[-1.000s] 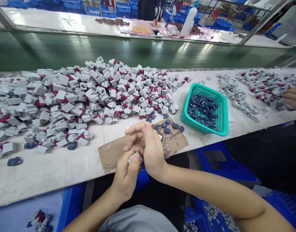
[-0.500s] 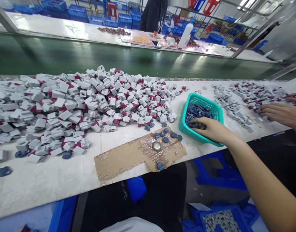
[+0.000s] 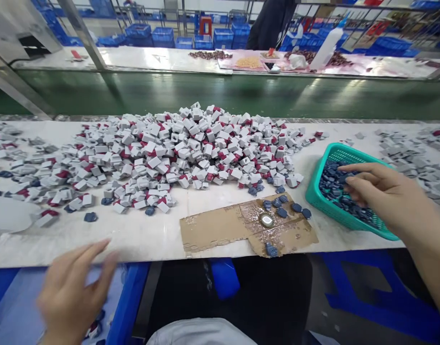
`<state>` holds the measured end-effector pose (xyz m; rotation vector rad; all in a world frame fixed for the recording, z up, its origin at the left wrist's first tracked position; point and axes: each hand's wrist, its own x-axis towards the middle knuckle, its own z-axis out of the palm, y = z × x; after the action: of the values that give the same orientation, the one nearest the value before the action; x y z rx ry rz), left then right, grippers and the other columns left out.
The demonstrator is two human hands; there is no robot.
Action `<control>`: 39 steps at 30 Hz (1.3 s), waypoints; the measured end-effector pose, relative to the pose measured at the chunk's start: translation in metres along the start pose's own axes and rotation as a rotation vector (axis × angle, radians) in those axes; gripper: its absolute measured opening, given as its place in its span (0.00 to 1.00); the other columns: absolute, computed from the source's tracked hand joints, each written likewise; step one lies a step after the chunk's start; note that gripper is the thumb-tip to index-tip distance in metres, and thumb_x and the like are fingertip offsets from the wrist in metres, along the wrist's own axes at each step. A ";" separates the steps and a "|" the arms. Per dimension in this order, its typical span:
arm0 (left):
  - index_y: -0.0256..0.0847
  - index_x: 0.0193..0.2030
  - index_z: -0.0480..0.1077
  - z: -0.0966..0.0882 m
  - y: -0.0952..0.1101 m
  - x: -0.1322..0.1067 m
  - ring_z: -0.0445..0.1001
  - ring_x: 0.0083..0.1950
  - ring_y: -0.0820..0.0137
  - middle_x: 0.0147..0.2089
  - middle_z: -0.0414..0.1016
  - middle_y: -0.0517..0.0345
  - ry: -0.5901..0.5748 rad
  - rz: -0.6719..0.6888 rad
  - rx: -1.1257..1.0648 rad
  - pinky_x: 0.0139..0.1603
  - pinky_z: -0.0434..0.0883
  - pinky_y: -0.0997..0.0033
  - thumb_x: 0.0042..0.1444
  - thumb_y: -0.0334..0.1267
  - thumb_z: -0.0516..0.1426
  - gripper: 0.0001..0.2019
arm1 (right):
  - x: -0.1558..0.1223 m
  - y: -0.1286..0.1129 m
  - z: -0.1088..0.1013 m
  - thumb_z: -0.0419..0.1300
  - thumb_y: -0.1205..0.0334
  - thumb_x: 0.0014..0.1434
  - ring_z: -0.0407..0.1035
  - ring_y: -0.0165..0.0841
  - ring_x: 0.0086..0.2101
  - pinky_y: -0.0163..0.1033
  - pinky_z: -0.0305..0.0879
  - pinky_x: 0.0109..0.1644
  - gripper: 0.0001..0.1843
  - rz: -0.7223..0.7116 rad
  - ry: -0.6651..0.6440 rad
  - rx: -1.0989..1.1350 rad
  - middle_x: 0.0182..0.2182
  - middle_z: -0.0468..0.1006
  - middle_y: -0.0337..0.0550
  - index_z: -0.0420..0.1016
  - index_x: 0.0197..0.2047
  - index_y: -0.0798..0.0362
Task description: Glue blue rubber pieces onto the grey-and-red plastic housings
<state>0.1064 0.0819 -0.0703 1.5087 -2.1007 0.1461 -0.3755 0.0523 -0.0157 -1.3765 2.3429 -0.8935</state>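
Observation:
My right hand (image 3: pixel 376 191) is over the green basket (image 3: pixel 315 191), thumb and forefinger pinched on what looks like a small dark blue piece. The basket holds many dark blue plastic-looking pieces (image 3: pixel 331 184). Slightly blurred, my left hand (image 3: pixel 74 287) hangs over the table's front edge, fingers apart, with nothing seen in it. Several more dark blue pieces (image 3: pixel 282 212) lie on and around a flat cardboard strip (image 3: pixel 216 230). A small round shiny object (image 3: pixel 266 220) sits on the strip in a wet, glossy patch.
A big heap of light grey and dark red blocks (image 3: pixel 191 143) covers the table's middle and left. More blocks (image 3: pixel 410 158) lie beyond the basket. A blue bin (image 3: pixel 131 302) stands below the left edge. Behind the green belt (image 3: pixel 169 93), a person (image 3: pixel 270 24) stands at another table.
The view has swung left. My left hand has come into view at lower left. My right hand has risen a little from the pieces in the basket; the neighbour's hands have left the view.

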 end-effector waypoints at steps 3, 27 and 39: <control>0.39 0.55 0.65 0.033 0.017 0.048 0.70 0.47 0.56 0.46 0.73 0.48 0.004 0.284 0.182 0.50 0.66 0.58 0.52 0.39 0.58 0.23 | -0.018 -0.021 0.006 0.59 0.54 0.51 0.66 0.30 0.23 0.35 0.64 0.24 0.13 0.021 -0.115 0.237 0.26 0.73 0.45 0.73 0.37 0.54; 0.37 0.40 0.72 0.055 0.026 0.049 0.55 0.62 0.45 0.59 0.60 0.37 -0.103 0.240 0.101 0.59 0.53 0.44 0.58 0.38 0.50 0.12 | -0.072 -0.028 0.073 0.47 0.67 0.62 0.71 0.37 0.37 0.38 0.66 0.36 0.12 -0.657 -0.331 -0.358 0.38 0.75 0.49 0.69 0.44 0.57; 0.39 0.53 0.64 0.029 0.006 0.042 0.57 0.62 0.52 0.59 0.62 0.41 -0.201 0.226 0.105 0.58 0.56 0.50 0.57 0.35 0.51 0.17 | -0.078 -0.031 0.080 0.43 0.66 0.63 0.66 0.34 0.23 0.36 0.50 0.24 0.11 -0.864 -0.181 -0.692 0.24 0.68 0.41 0.61 0.30 0.54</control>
<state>0.0811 0.0374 -0.0730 1.3903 -2.4577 0.1973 -0.2729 0.0788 -0.0623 -2.7049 1.9442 -0.0418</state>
